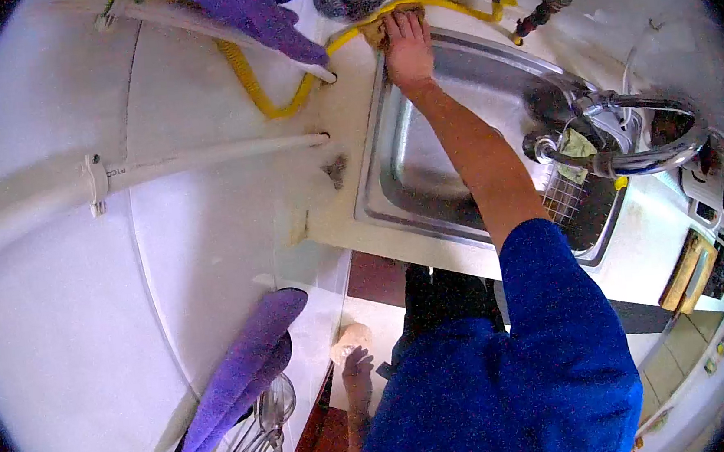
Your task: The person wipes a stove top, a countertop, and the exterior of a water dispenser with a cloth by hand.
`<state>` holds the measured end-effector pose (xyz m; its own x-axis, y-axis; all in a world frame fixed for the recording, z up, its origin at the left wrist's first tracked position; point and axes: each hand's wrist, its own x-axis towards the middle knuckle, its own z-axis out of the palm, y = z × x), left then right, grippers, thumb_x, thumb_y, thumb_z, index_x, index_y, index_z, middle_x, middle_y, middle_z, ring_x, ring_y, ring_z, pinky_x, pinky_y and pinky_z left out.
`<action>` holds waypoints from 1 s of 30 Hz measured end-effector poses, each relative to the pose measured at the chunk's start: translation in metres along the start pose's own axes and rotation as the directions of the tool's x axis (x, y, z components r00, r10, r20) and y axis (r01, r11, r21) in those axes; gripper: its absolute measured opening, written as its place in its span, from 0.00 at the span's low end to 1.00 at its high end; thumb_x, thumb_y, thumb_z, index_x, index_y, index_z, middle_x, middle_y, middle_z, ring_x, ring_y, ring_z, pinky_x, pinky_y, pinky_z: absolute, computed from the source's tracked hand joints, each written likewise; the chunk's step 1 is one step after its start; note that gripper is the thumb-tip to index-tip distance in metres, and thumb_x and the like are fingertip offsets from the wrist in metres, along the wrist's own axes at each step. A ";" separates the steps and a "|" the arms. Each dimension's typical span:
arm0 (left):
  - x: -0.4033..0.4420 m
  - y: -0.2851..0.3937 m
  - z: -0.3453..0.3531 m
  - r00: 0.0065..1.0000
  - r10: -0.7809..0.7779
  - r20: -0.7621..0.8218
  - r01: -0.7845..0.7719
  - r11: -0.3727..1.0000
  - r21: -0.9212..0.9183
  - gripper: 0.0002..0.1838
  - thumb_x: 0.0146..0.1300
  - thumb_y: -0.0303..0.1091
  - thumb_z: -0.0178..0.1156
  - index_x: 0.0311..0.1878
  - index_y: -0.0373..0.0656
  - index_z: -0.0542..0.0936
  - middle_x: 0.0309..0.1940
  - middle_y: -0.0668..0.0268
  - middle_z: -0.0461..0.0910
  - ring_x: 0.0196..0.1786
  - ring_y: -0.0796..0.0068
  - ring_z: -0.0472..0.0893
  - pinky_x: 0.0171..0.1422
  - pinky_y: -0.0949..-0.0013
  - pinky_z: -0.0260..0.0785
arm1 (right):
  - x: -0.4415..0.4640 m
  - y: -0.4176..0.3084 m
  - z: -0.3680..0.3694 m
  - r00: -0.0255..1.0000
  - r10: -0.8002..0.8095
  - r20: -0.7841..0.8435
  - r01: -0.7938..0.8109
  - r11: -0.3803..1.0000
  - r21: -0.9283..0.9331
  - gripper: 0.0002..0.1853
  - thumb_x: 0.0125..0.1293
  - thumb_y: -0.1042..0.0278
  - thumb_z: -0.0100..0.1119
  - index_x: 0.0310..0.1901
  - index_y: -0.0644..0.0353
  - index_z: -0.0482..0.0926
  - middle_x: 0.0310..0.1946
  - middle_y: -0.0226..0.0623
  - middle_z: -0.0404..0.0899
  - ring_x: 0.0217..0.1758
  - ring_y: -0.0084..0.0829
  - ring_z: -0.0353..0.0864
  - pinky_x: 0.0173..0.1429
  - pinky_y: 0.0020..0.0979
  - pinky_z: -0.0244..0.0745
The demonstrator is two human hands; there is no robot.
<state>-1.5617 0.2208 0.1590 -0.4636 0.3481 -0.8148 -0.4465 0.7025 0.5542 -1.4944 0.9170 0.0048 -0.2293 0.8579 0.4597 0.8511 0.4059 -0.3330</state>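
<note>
A blue shirt is filling the foreground; the right hand is holding a brown cloth at the sink's far corner, seemingly flattened for steady pressure. The left hand is hanging by a beige item, its grip unclear.

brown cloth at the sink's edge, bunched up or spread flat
Bunched up: the cloth shows as a small crumpled lump under the right hand.
</note>
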 end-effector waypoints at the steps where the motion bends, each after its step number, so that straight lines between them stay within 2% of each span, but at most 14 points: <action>1: -0.001 -0.012 -0.003 0.995 0.092 0.040 -0.097 0.987 0.128 0.20 0.68 0.26 0.57 0.62 0.36 0.75 0.54 0.59 0.79 0.52 0.68 0.81 0.55 0.68 0.77 | 0.001 -0.013 0.003 0.996 0.088 0.017 -0.087 0.992 -0.089 0.23 0.67 0.67 0.47 0.64 0.56 0.75 0.68 0.42 0.70 0.75 0.44 0.62 0.78 0.52 0.53; 4: 0.004 -0.048 -0.015 0.942 0.294 0.159 -0.334 0.843 0.421 0.21 0.66 0.25 0.57 0.63 0.36 0.74 0.54 0.59 0.80 0.52 0.69 0.81 0.53 0.69 0.77 | -0.005 -0.034 0.035 0.974 0.224 -0.036 -0.226 0.968 -0.105 0.24 0.65 0.66 0.49 0.63 0.58 0.76 0.67 0.46 0.69 0.75 0.47 0.61 0.79 0.53 0.50; 6: -0.004 -0.031 -0.001 0.992 0.082 0.095 -0.109 0.936 0.334 0.21 0.68 0.27 0.56 0.63 0.37 0.74 0.53 0.59 0.80 0.50 0.69 0.82 0.51 0.68 0.77 | -0.013 -0.046 0.008 0.986 -0.033 0.166 0.052 0.993 -0.110 0.25 0.62 0.67 0.51 0.62 0.60 0.76 0.66 0.44 0.70 0.73 0.46 0.63 0.79 0.51 0.49; 8: 0.003 -0.029 0.004 0.996 -0.023 0.086 -0.002 0.959 0.285 0.20 0.68 0.28 0.55 0.63 0.37 0.74 0.53 0.58 0.81 0.49 0.68 0.82 0.51 0.67 0.78 | -0.017 -0.035 0.027 0.996 -0.022 0.082 0.012 0.992 0.125 0.25 0.60 0.69 0.53 0.61 0.57 0.78 0.63 0.41 0.73 0.72 0.43 0.65 0.79 0.48 0.53; 10: 0.017 -0.033 -0.001 0.986 -0.159 0.056 0.149 0.977 0.155 0.21 0.68 0.31 0.57 0.63 0.37 0.74 0.52 0.58 0.82 0.49 0.67 0.82 0.51 0.65 0.77 | -0.025 -0.024 0.010 0.894 -0.331 0.302 0.282 0.940 0.193 0.23 0.58 0.69 0.56 0.58 0.54 0.80 0.62 0.38 0.75 0.70 0.41 0.68 0.77 0.44 0.57; 11: 0.022 -0.027 -0.003 0.986 -0.156 0.065 0.144 0.976 0.163 0.21 0.68 0.31 0.57 0.63 0.37 0.74 0.52 0.58 0.82 0.49 0.67 0.82 0.51 0.65 0.77 | -0.017 -0.017 -0.015 0.845 -0.426 0.324 0.409 0.904 0.122 0.22 0.58 0.68 0.56 0.56 0.53 0.81 0.60 0.38 0.76 0.68 0.41 0.71 0.75 0.43 0.62; 12: 0.027 -0.021 -0.007 0.995 0.016 0.102 -0.048 0.946 0.321 0.21 0.68 0.30 0.58 0.63 0.38 0.74 0.52 0.58 0.82 0.50 0.66 0.82 0.52 0.65 0.77 | -0.011 -0.004 -0.015 0.849 -0.417 0.323 0.402 0.908 0.116 0.22 0.58 0.68 0.56 0.56 0.53 0.81 0.60 0.38 0.76 0.68 0.41 0.71 0.75 0.43 0.62; 14: 0.033 -0.004 -0.014 0.950 0.255 0.178 -0.311 0.808 0.501 0.21 0.67 0.28 0.58 0.63 0.37 0.75 0.53 0.57 0.81 0.52 0.65 0.82 0.56 0.64 0.76 | 0.006 0.026 -0.002 0.974 -0.216 0.066 0.197 0.956 0.219 0.21 0.59 0.70 0.55 0.56 0.55 0.81 0.60 0.40 0.77 0.68 0.44 0.71 0.74 0.43 0.64; 16: 0.020 0.034 0.000 0.989 0.144 0.037 -0.148 0.930 0.337 0.20 0.66 0.26 0.58 0.62 0.37 0.75 0.53 0.56 0.81 0.52 0.65 0.83 0.58 0.64 0.76 | 0.016 0.036 -0.015 0.949 -0.314 0.005 0.314 0.948 0.057 0.22 0.60 0.72 0.54 0.57 0.56 0.80 0.60 0.41 0.77 0.68 0.45 0.70 0.73 0.42 0.66; 20: 0.020 0.011 -0.025 0.997 0.053 0.049 -0.065 0.953 0.297 0.23 0.67 0.20 0.56 0.65 0.36 0.71 0.56 0.56 0.80 0.55 0.63 0.82 0.59 0.64 0.76 | -0.003 0.045 -0.022 0.999 -0.002 0.042 0.003 0.999 -0.042 0.22 0.64 0.70 0.53 0.60 0.56 0.77 0.60 0.39 0.76 0.68 0.43 0.70 0.72 0.45 0.65; 22: 0.027 -0.025 -0.047 0.972 0.187 0.146 -0.232 0.872 0.431 0.22 0.67 0.21 0.58 0.65 0.35 0.72 0.55 0.55 0.80 0.55 0.63 0.81 0.60 0.64 0.76 | -0.024 0.070 -0.024 0.991 0.054 -0.125 -0.086 0.960 -0.267 0.20 0.65 0.68 0.51 0.60 0.53 0.77 0.59 0.37 0.77 0.68 0.42 0.70 0.73 0.50 0.63; 23: 0.019 -0.033 -0.049 0.989 0.102 0.108 -0.120 0.976 0.182 0.22 0.68 0.24 0.58 0.65 0.35 0.72 0.55 0.53 0.80 0.54 0.62 0.82 0.61 0.64 0.75 | -0.030 0.086 -0.029 0.982 0.129 -0.140 -0.163 0.949 -0.270 0.19 0.66 0.68 0.51 0.58 0.52 0.77 0.58 0.37 0.77 0.68 0.42 0.70 0.73 0.52 0.61; 24: 0.029 -0.058 -0.066 0.992 0.082 0.094 -0.119 0.851 0.512 0.22 0.68 0.28 0.59 0.64 0.34 0.72 0.54 0.52 0.80 0.53 0.62 0.82 0.60 0.64 0.76 | -0.036 0.101 -0.037 0.967 0.203 -0.153 -0.239 0.933 -0.269 0.18 0.66 0.67 0.50 0.57 0.52 0.78 0.57 0.36 0.77 0.67 0.42 0.71 0.73 0.55 0.60; 30: 0.006 -0.058 -0.052 0.987 0.024 0.161 -0.102 0.861 0.497 0.21 0.68 0.28 0.59 0.63 0.35 0.74 0.54 0.54 0.81 0.53 0.63 0.82 0.59 0.65 0.76 | -0.037 0.111 -0.013 0.825 0.292 -0.484 -0.398 0.908 -0.131 0.20 0.59 0.64 0.57 0.55 0.54 0.78 0.54 0.39 0.77 0.63 0.44 0.72 0.71 0.55 0.61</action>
<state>-1.5786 0.1499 0.1305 -0.3449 0.4604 -0.8180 0.0435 0.8783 0.4761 -1.3857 0.9265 -0.0382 0.2883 0.6738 0.6803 0.9257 -0.0144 -0.3781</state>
